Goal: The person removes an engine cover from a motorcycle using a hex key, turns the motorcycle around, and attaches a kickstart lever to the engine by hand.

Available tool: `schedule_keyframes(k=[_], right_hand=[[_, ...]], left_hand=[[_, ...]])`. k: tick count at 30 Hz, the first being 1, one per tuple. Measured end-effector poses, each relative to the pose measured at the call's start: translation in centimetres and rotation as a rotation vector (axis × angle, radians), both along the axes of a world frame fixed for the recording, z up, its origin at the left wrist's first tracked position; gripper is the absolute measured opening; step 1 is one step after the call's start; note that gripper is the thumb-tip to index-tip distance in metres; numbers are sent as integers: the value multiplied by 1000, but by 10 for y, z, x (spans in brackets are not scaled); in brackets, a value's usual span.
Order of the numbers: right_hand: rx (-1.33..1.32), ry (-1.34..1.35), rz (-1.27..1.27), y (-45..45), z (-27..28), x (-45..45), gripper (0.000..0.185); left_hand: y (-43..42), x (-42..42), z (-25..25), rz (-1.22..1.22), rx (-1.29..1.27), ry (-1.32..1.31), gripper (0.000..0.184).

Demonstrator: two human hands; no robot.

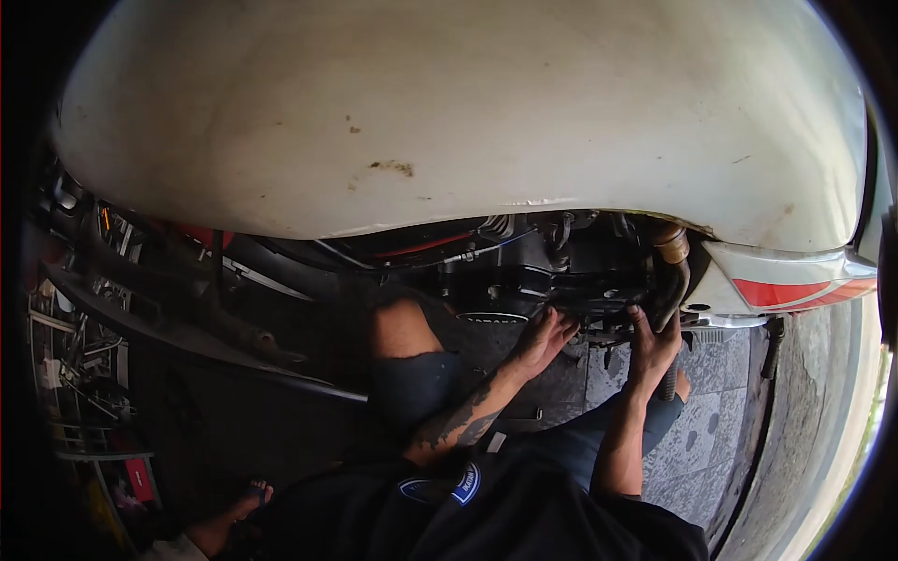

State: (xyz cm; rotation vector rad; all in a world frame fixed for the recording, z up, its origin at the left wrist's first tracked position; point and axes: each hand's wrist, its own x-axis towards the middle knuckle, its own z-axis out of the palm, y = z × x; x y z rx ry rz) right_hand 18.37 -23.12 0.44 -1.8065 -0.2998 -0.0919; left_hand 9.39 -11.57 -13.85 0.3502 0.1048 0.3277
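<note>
The black engine (524,280) of a motorbike lies in front of me, below its cream fuel tank (374,122). An oval badge (494,318) marks the engine cover. My left hand (547,343) is open, palm partly upward and fingers apart, beside the cover's lower edge; whether the fingertips touch it I cannot tell. Farther right, my right hand (657,351) is around the lower part of a dark, curved hose (672,290), its thumb up on the near side and some fingers hidden. A brownish collar (671,245) joins the hose at the top.
A cream side panel with a red patch (795,292) sits at the right. At the left are a wheel (187,323) and a rack of tools (84,365). Grey floor tiles (706,411) lie beneath. Another person's foot (245,505) shows at lower left.
</note>
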Motion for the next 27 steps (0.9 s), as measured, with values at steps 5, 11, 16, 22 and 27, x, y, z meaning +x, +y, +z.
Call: schedule_keyframes(k=[5, 11, 16, 22, 27], right_hand=[[42, 63, 13, 3, 8, -4, 35], [4, 96, 13, 2, 5, -2, 38], [-17, 83, 21, -2, -5, 8, 36], [-66, -56, 64, -5, 4, 12, 34], [-105, -82, 141, -10, 9, 18, 36]], left_hand=[[-2, -3, 1, 15, 2, 21, 52], [-2, -13, 26, -6, 6, 139, 51], [5, -28, 48, -42, 96, 275, 48], [-13, -65, 29, 321, 309, 633, 52], [-15, -85, 59, 854, 397, 895, 70]])
